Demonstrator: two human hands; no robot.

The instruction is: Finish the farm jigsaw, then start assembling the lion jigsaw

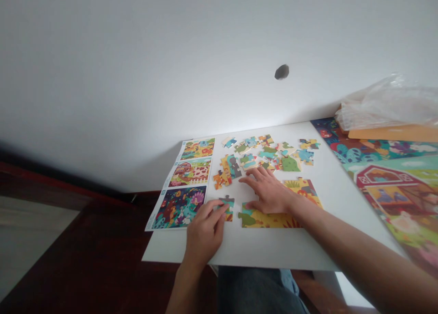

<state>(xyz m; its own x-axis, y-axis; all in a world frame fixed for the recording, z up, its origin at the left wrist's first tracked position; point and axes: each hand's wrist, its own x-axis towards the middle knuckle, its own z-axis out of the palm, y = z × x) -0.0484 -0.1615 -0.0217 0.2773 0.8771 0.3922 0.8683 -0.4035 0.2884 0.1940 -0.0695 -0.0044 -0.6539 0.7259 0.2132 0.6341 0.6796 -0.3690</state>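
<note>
Near the table's front edge, my left hand (205,227) has its thumb and fingertips on a single puzzle piece (228,217), which lies on the white tabletop. My right hand (270,191) is spread palm down; its fingertips reach the near edge of a pile of loose puzzle pieces (268,153). Under and beside that hand and its wrist is a joined strip of yellow and green puzzle (270,220), partly hidden by the forearm. Left of the right fingertips lie an orange piece (222,178) and a grey piece (234,166).
A sheet with three printed pictures (190,172) hangs slightly over the table's left edge. To the right are a large printed farm picture (390,191), an orange-brown flat item (393,133) and clear plastic wrap (390,104). A white wall (205,67) stands behind.
</note>
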